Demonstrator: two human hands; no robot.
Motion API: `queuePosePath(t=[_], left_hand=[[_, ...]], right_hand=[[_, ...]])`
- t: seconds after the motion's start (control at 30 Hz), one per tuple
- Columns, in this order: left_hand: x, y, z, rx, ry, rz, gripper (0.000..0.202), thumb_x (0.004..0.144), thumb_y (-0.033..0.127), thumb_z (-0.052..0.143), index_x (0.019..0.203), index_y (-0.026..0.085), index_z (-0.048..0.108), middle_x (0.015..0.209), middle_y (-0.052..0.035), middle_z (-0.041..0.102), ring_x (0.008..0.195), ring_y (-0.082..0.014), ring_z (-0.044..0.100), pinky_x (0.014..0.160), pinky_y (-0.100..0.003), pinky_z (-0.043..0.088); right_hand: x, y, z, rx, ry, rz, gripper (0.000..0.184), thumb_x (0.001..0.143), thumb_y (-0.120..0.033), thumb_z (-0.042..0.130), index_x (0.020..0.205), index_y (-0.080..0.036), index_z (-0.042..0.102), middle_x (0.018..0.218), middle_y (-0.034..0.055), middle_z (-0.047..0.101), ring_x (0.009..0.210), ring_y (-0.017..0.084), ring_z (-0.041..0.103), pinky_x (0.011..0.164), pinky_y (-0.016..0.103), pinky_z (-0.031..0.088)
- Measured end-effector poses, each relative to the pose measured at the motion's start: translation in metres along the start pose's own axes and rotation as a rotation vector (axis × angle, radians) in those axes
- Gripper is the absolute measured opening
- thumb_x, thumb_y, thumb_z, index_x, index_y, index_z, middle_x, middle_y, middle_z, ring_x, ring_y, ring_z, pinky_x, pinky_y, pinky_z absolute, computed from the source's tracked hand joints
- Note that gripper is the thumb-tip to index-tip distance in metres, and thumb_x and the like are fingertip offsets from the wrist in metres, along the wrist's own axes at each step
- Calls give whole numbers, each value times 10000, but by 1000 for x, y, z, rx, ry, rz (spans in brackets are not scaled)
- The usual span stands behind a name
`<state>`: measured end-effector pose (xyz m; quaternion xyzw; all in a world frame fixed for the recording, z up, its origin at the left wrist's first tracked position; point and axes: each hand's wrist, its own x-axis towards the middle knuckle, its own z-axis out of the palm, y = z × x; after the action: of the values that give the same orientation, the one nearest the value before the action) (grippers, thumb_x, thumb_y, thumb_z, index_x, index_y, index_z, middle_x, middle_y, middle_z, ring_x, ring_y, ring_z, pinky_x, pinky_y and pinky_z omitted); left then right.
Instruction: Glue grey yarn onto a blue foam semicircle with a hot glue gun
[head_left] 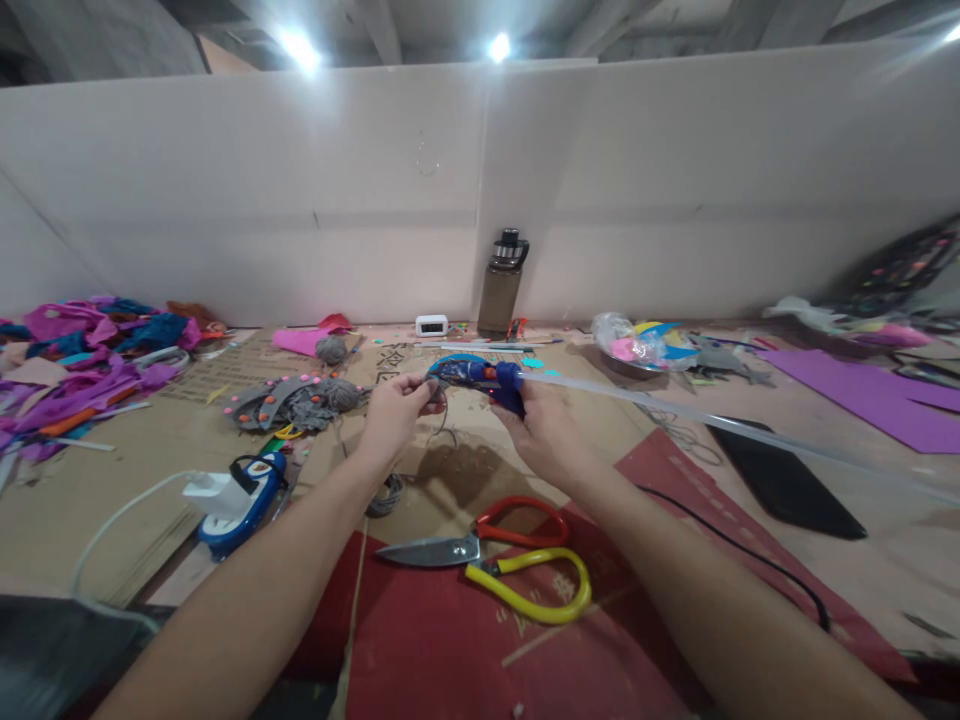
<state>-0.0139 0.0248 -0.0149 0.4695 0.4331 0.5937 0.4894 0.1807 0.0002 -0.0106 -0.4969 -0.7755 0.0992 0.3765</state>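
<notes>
My right hand (551,425) is wrapped round a blue hot glue gun (508,375). A long clear glue stick (675,402) runs out of its back end toward the right edge. The gun's dark front part points left at my left hand (401,405), whose fingers are pinched on a small grey piece with a thin grey cord (444,425) hanging from it. How far the gun's tip is from that piece is hard to make out. Below the hands lie scissors (517,560) with one red and one yellow handle, beside a coil of grey cord (385,496).
Grey pieces with orange and pink dots (281,402) lie left, near a blue power strip (240,520) with a white plug. A bottle (501,285) and small white clock (431,326) stand at the back. A black phone (787,478) and purple sheet (862,400) lie right.
</notes>
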Motion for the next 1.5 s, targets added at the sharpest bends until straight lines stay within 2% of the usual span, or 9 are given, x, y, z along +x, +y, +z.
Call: queuePosePath(t=[0.37,1.03,1.5], left_hand=[[1,2,-2,-25,39,5,317,562,362,771,697,105,643,631,-33,639,570,-104,586,590,-248,509],[2,6,-5,-54,62,27,272,603,327,754,711,111,627,642,-24,627,593,-109,593,652,-278,518],[1,10,-5,-90,84,47,275,605,328,752,720,104,642,660,-22,622,619,-108,594,647,-262,509]], right_hand=[[1,3,1,-5,-5,-2,231,843,-275,483,1029,-156,552,967,133,643,874,251,586,764,364,437],[-1,4,1,-31,24,23,284,847,-296,476,1090,-164,538,1004,136,639,889,263,586,742,361,439],[0,5,1,-65,37,15,251,845,-301,476,1043,-162,545,957,134,639,858,264,583,721,362,436]])
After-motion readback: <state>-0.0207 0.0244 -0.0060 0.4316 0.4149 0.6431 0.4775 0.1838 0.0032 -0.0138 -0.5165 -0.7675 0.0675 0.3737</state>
